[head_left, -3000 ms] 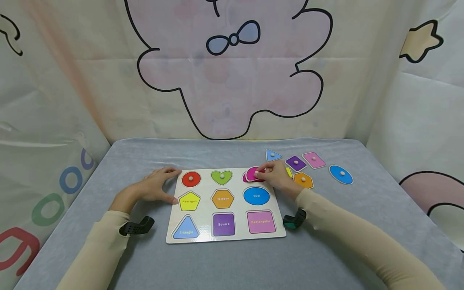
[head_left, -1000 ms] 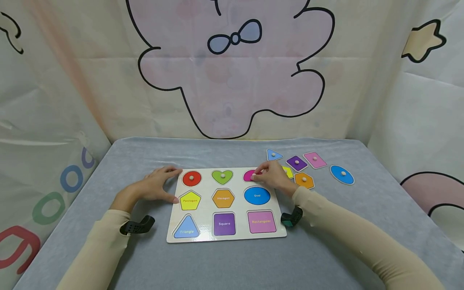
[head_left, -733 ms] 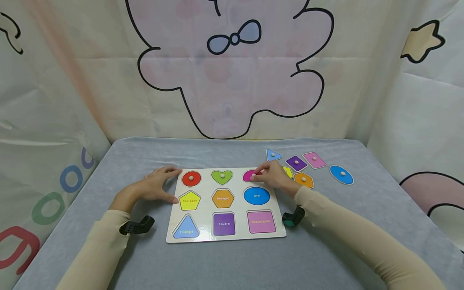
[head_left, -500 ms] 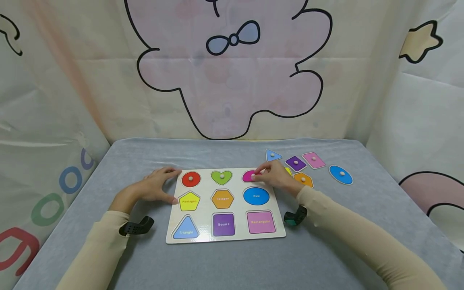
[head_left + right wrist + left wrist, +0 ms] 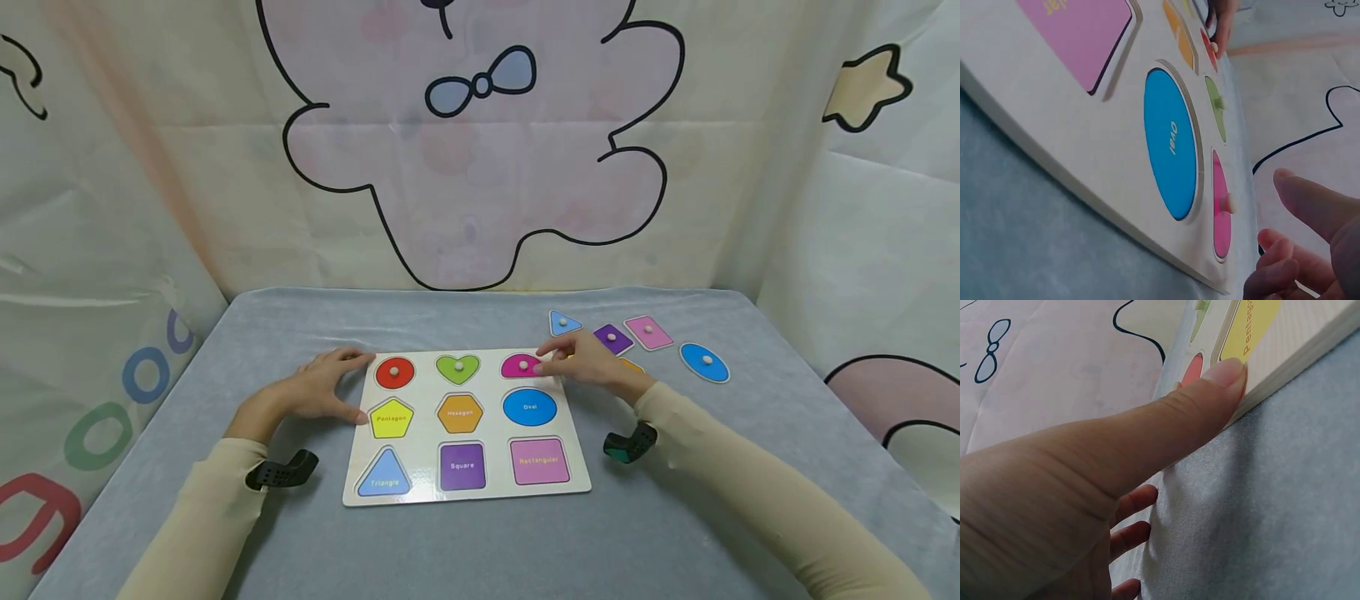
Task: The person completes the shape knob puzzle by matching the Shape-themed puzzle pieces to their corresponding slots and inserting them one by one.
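Observation:
A white puzzle board [image 5: 423,457] lies on the cloth. At its back right, a magenta semicircle piece [image 5: 514,366] with a round knob sits in its recess. Just off that knob my right hand [image 5: 588,360] hovers, fingers apart and holding nothing; the right wrist view shows the knob free of the fingertips. My left hand [image 5: 318,385] rests against the board's left side, thumb [image 5: 1210,390] on the edge near the yellow pentagon, forefinger at the back corner. A red circle piece [image 5: 390,380] and a green heart piece [image 5: 448,364] sit in the back row.
Loose knobbed pieces lie beyond the board at the back right: a blue triangle [image 5: 558,322], a purple diamond-turned square [image 5: 617,343], a pink rectangle [image 5: 647,329] and a blue oval [image 5: 700,367]. An orange piece [image 5: 632,365] is mostly hidden behind my right hand.
The magenta semicircle was lowered into its recess by my right hand. Since then the fingers have let go of its knob and moved slightly right. My left hand has stayed put.

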The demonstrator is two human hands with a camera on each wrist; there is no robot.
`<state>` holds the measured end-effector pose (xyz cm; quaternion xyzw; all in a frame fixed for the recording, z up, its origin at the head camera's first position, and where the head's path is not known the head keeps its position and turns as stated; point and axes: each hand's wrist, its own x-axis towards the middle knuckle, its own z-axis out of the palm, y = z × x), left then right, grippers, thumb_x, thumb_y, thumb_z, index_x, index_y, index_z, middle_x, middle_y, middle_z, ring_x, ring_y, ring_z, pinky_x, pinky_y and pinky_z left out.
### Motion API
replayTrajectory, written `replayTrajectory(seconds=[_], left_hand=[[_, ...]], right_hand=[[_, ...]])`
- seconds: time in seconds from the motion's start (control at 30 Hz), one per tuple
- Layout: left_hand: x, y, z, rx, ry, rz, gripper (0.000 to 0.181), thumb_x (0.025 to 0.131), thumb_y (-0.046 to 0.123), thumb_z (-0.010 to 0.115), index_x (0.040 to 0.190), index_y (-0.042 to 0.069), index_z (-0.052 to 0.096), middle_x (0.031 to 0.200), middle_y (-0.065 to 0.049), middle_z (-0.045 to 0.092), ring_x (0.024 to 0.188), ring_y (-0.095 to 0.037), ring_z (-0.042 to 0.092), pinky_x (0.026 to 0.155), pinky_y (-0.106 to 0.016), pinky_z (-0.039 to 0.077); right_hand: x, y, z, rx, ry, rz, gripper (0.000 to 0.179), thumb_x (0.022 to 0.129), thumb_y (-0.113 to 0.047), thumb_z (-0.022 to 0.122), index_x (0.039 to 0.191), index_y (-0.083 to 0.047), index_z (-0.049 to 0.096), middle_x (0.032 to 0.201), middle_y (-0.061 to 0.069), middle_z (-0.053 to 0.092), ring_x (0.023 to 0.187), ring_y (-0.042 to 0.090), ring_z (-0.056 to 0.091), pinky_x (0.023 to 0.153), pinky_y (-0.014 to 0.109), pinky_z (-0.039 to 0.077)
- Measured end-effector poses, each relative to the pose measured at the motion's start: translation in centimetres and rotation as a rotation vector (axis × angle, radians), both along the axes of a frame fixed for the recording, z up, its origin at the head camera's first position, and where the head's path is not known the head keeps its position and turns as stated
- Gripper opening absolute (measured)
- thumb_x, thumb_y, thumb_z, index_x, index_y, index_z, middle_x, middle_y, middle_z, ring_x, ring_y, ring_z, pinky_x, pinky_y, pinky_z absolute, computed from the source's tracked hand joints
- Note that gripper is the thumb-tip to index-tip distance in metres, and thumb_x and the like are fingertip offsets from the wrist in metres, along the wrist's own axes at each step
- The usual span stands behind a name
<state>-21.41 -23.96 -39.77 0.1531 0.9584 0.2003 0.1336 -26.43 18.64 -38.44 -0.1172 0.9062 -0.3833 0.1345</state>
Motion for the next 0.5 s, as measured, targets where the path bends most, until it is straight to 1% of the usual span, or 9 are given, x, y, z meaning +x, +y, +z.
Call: replayTrajectory(seconds=[0.13,0.27,0.5], left_hand=[[0.0,0.0,-0.2,-0.003,0.001,0.0,0.105,0.074,0.052,0.085,0.158,0.013,0.035,0.159,-0.023,0.032,0.142,-0.048,0.029,0.112,-0.076,0.024],[-0.1,0.0,-0.3,0.003,0.0,0.001,0.105,0.074,0.052,0.085,0.158,0.013,0.035,0.159,-0.023,0.033,0.142,-0.048,0.029,0.111,-0.077,0.023],[0.0,0.0,-0.1,0.009,0.006,-0.004,0.105,0.074,0.051,0.085,0.158,0.012,0.035,0.159,-0.023,0.033,0.142,-0.048,0.029,0.111,-0.077,0.024]], right_hand=[[0.1,0.6,0.3,-0.008,-0.02,0.037,0.044,0.089,-0.028,0.078,0.125,-0.003,0.069,0.078,0.004,0.056,0.079,0.018,0.05,0.061,0.024,0.043],[0.3,1.3,0.5,-0.008,-0.036,0.067,0.048,0.091,-0.028,0.076,0.131,-0.004,0.066,0.085,0.005,0.06,0.073,0.018,0.053,0.061,0.024,0.046],[0.2,3.1,0.7,-0.025,-0.046,0.119,0.046,0.093,-0.026,0.073,0.133,-0.004,0.064,0.092,0.008,0.063,0.073,0.021,0.054,0.061,0.025,0.048]])
